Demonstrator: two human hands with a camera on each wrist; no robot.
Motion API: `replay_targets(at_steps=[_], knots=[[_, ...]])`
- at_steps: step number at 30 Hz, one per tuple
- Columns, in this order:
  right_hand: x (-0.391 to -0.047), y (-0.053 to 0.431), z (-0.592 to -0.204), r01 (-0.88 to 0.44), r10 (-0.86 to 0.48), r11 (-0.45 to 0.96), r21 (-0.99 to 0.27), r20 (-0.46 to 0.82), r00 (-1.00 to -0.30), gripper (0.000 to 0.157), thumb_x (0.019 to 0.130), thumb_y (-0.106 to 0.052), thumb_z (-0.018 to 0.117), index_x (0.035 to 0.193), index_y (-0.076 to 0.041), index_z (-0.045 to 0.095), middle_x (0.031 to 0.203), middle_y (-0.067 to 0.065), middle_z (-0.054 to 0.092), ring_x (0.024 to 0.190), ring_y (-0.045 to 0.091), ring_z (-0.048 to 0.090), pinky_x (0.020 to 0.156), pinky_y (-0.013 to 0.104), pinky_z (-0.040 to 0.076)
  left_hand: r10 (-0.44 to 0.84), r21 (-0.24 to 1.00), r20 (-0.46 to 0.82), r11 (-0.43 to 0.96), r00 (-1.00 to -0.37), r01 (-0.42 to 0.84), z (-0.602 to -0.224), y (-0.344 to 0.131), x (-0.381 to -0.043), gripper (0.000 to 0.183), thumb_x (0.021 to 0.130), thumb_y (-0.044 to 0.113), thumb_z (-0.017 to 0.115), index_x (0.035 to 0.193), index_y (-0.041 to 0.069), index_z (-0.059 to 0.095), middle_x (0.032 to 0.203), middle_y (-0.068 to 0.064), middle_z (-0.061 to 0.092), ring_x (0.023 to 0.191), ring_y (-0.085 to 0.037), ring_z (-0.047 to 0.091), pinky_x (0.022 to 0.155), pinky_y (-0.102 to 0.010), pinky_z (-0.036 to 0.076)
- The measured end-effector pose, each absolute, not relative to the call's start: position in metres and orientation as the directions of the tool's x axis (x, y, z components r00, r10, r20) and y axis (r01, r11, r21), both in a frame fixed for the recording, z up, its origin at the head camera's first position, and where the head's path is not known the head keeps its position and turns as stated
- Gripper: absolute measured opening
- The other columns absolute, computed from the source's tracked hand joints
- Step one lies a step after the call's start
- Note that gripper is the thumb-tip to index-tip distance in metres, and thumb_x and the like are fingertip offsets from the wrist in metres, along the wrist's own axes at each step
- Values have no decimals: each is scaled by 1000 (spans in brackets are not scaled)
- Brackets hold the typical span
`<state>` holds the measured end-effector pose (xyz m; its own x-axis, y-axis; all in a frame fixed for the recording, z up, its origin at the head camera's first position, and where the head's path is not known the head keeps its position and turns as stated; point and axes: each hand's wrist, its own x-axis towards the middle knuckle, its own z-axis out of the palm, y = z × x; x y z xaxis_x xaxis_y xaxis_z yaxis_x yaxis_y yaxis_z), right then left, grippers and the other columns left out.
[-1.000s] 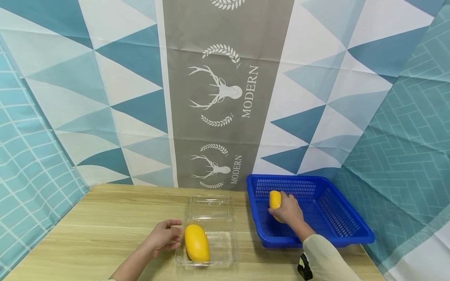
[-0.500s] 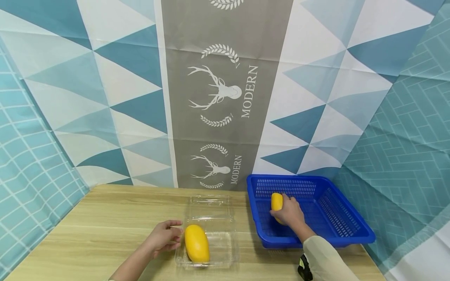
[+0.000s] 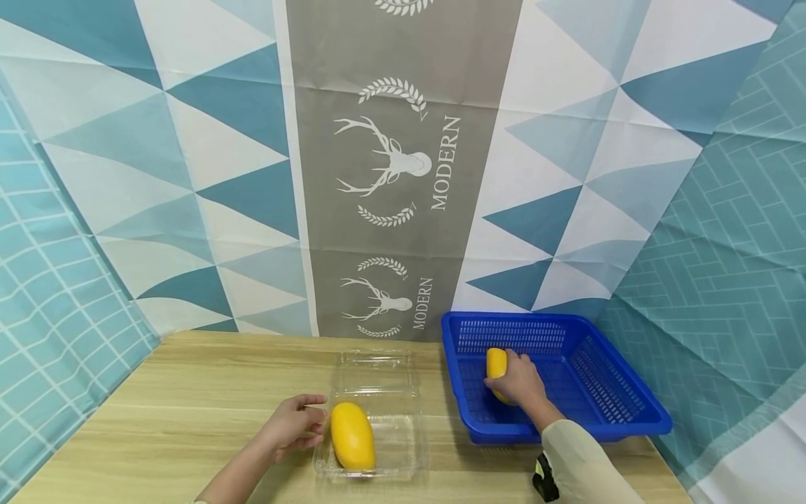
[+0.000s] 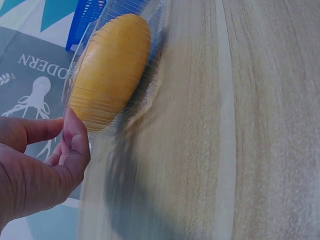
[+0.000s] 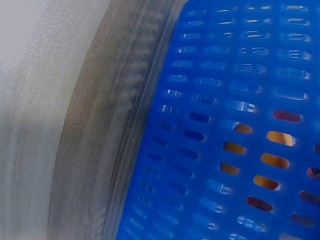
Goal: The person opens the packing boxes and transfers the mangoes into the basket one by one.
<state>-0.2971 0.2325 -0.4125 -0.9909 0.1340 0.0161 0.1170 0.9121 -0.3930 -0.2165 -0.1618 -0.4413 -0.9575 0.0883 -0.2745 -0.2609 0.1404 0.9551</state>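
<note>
A yellow mango (image 3: 352, 437) lies in the left half of a clear plastic clamshell box (image 3: 398, 451), whose lid is folded back. My left hand (image 3: 294, 425) is at the box's left side; in the left wrist view its thumb and index finger (image 4: 77, 135) pinch the box's rim beside the mango (image 4: 115, 65). My right hand (image 3: 519, 381) grips a second mango (image 3: 496, 361) inside the blue basket (image 3: 630, 399), fingers and thumb wrapped about its sides. In the right wrist view the basket wall (image 5: 200, 120) hides that hand, with bits of yellow showing through the slots.
The wooden table (image 3: 189, 406) carries both the box and the basket, the basket at the far right near the table's edge. A patterned curtain (image 3: 390, 175) hangs directly behind, and tiled-print sheets (image 3: 57, 280) close off the sides.
My right hand has shifted slightly right and down with the mango in the basket. The left hand and the box stay where they were.
</note>
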Motion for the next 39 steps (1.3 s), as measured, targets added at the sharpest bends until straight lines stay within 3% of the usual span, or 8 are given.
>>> replay_targets(at_steps=[21, 29, 39], knots=[[-299, 233, -418, 123, 120, 913, -389, -33, -992, 84, 76, -27, 73, 138, 10, 32, 119, 32, 47, 103, 41, 51, 92, 58, 45, 91, 956, -273, 138, -958, -259, -441, -163, -216, 49, 89, 7, 55, 132, -10, 39, 94, -11, 56, 73, -16, 55, 67, -28, 58], [-297, 234, -419, 95, 103, 932, -349, 4, -995, 67, 77, -26, 73, 127, 9, 45, 108, 27, 51, 93, 36, 52, 81, 54, 49, 101, 958, -266, 134, -959, -252, -441, -163, -216, 49, 89, 8, 55, 132, -10, 39, 94, -11, 56, 72, -15, 55, 67, -27, 58], [-297, 233, -422, 108, 116, 925, -363, 1, -993, 68, 73, -21, 77, 126, 7, 45, 107, 24, 51, 92, 34, 51, 85, 54, 48, 98, 957, -271, 138, -958, -256, -441, -163, -216, 48, 89, 7, 55, 131, -10, 39, 95, -12, 57, 73, -16, 55, 67, -28, 58]])
